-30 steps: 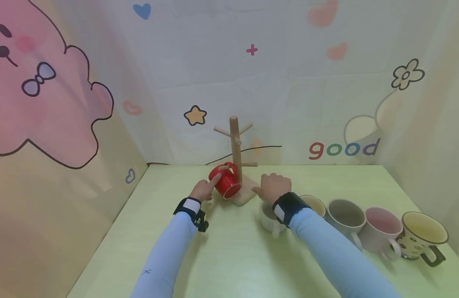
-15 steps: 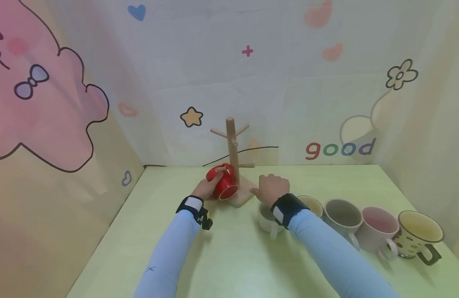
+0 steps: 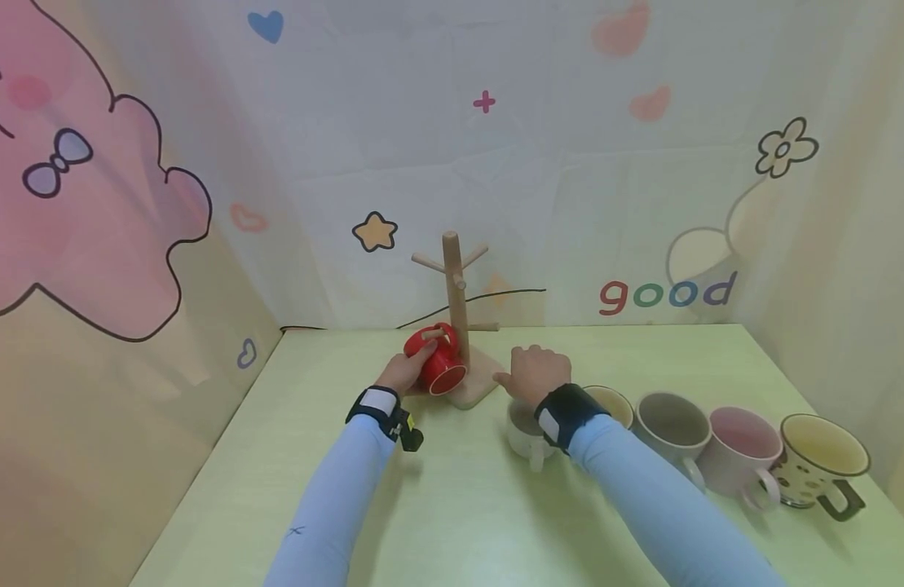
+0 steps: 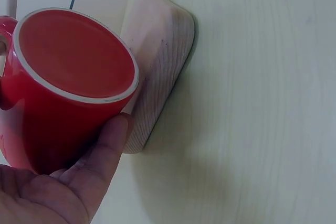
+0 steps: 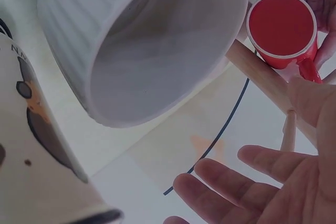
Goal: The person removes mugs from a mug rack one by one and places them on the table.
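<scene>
A red mug (image 3: 444,368) hangs tilted by its handle on a low peg of the wooden mug tree (image 3: 456,281), its white-ringed base facing front. My left hand (image 3: 403,372) grips the mug's side from the left; the left wrist view shows fingers (image 4: 113,135) along the body just below the base (image 4: 76,53). My right hand (image 3: 540,373) is over a small white ribbed cup (image 3: 525,432), holding nothing. Its fingers (image 5: 220,182) are relaxed and spread in the right wrist view, beside the cup's open mouth (image 5: 163,61).
A row of upright mugs runs to the right: a cream one (image 3: 609,401) partly behind my right wrist, a grey one (image 3: 672,424), a pink one (image 3: 741,448) and a spotted one with a dark handle (image 3: 822,456). A printed cloth backdrop (image 3: 422,122) stands behind the table (image 3: 452,522).
My left hand has gone from touching the mug with an extended index finger to gripping its side. The right hand has stayed over the white cup. The head view has shifted slightly.
</scene>
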The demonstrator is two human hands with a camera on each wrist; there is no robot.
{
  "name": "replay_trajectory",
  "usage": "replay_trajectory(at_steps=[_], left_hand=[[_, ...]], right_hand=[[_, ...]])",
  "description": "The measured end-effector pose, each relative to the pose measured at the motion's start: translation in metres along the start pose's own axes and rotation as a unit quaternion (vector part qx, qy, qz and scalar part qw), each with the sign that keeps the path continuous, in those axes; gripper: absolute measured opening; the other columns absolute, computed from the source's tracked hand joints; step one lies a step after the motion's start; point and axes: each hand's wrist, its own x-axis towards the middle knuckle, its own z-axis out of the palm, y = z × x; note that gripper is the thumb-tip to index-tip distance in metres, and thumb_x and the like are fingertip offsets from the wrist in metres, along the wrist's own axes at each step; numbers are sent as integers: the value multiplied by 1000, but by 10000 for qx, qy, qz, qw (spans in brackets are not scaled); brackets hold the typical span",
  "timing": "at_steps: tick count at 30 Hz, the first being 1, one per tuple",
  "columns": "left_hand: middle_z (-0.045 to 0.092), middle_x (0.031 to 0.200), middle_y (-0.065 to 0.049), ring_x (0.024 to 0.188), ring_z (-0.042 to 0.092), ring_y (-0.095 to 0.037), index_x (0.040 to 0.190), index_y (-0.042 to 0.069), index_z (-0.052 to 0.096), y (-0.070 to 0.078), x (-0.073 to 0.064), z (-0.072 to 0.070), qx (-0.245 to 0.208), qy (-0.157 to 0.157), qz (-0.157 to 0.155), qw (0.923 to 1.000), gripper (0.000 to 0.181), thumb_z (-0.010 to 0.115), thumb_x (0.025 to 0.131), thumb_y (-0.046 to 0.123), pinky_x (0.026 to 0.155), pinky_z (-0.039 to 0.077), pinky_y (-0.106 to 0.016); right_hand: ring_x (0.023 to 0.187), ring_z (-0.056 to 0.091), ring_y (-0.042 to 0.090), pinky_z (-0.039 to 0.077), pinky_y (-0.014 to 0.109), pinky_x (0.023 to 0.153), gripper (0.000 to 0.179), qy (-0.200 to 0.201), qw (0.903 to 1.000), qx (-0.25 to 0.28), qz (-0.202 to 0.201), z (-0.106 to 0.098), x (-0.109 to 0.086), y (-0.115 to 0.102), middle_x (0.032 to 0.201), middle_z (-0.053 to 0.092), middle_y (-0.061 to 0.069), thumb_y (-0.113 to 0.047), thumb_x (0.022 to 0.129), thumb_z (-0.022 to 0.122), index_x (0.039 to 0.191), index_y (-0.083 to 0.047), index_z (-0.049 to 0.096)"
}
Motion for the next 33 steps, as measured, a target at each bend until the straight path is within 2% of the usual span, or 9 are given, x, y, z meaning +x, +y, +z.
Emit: replay_trajectory(at_steps=[15,24,33], left_hand=[[49,141,-22,120,57,-38,147,-1,30,-2,-3,-4,-288,150,-21,9995,83,60,94,55,98,49,-45],[48,142,-22,123,53,-39,147,-2,31,-5,-8,-14,-259,270,35,9993,85,60,93,56,100,48,-47],[50,141,-21,123,53,-39,146,-1,33,-4,-13,-24,-387,270,43,9989,81,58,94,56,100,48,-47]], right_hand=[[72,64,29,56,43,66,52,79,9999,-41,-60,1,-2,2,88,66,14,-49,95,61,114,-1,65],[72,65,28,55,42,63,50,160,9998,21,-73,1,-3,1,85,66,13,-49,95,61,109,-2,66],[69,64,27,55,42,62,50,163,9998,23,-110,4,-5,1,85,66,13,-49,96,60,112,-1,66]])
